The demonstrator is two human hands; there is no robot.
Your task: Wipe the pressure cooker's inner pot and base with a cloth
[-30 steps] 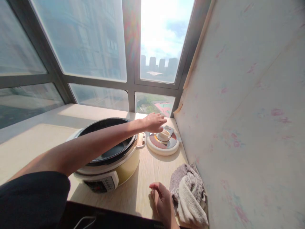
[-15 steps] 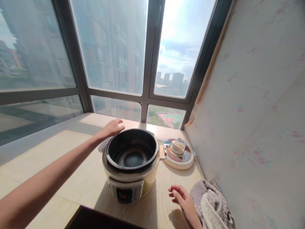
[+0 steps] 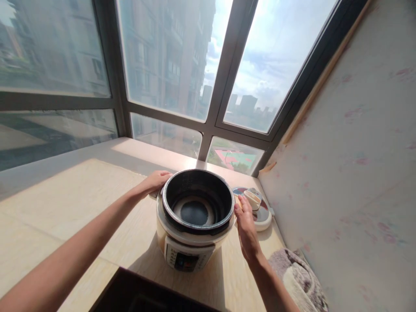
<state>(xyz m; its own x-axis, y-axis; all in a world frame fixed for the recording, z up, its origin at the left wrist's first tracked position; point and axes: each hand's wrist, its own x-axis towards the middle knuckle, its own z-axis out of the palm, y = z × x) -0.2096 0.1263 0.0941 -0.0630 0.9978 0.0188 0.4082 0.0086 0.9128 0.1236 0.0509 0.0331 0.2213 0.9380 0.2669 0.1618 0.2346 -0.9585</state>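
Observation:
An electric pressure cooker stands lidless on the tiled ledge, with its control panel facing me. Inside sits a dark inner pot with a pale ring on its bottom; I see no food in it. My left hand is closed at the cooker's left side handle, its fingertips partly hidden behind the rim. At the opposite handle, my right hand is closed with the thumb near the rim. The cooker's round lid, with a cream knob, lies on the ledge just beyond my right hand.
A grey fluffy cloth lies by the wall at the lower right, partly behind my right forearm. A dark box-like edge juts in at the bottom. Framed windows rise behind the ledge, and a floral-papered wall bounds the right.
My right hand has moved up from beside the cloth to the cooker's right handle. My left hand has lowered onto the left handle. The view has shifted, placing the cooker further right.

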